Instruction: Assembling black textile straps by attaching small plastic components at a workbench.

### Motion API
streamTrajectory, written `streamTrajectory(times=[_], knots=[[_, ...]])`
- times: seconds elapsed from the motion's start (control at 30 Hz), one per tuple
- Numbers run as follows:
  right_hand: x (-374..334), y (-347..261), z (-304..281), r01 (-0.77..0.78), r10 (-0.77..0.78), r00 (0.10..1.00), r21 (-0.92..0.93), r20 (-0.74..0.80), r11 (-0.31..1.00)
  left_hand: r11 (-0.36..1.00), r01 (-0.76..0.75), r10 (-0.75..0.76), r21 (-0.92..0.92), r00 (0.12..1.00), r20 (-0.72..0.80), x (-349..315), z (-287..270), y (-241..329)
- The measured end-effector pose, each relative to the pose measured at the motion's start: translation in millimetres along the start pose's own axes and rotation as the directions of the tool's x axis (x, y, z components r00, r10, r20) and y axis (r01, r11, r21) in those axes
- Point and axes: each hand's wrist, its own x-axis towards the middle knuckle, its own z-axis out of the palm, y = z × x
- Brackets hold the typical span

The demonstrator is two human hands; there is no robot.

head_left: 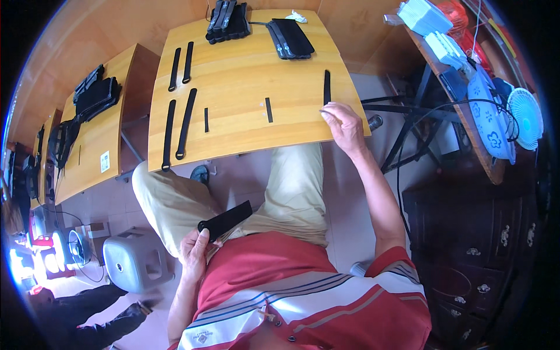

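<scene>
My left hand (194,248) is low in front of my lap, with thumb and fingers closed on a small bundle of black straps (230,221). The bundle points up and to the right. Over the table's right side is my right hand (345,125), its fingers pinched together at the near end of a short black strip (327,86). What sits between those fingertips is too small to make out. Two longer black straps with looped ends, one a near strap (185,123), lie at the table's left. Two small black strips (269,109) rest around the middle.
The yellow wooden table (233,131) carries a stack of black straps (287,38) and a black bundle (227,23) at its far side. A side table to the right holds a blue basin (489,114). A grey stool (134,259) and another person's legs (99,309) are at lower left.
</scene>
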Motion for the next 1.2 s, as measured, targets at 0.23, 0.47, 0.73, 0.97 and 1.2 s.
streamTrajectory(times=[0.23,0.47,0.73,0.97,1.2], knots=[[-20,3,-10,0.002,0.010,0.997,-0.169,0.072,0.986,0.999,0.038,-0.038,0.015,0.999,0.006,6,15,12],[-26,-67,-13,0.047,-0.046,0.998,-0.014,0.049,0.999,0.996,0.045,-0.048,0.072,0.998,0.043,12,24,18],[-66,-194,65,0.200,-0.320,0.930,0.479,0.183,0.855,0.992,-0.014,-0.014,0.122,0.974,0.228,40,56,44],[-70,-195,71,0.178,-0.338,0.908,0.500,0.248,0.847,0.970,0.135,-0.086,-0.200,0.968,0.237,45,51,30],[-69,-194,69,-0.091,-0.190,0.900,0.596,0.392,0.798,0.933,0.199,-0.135,-0.300,0.966,0.220,48,47,24]])
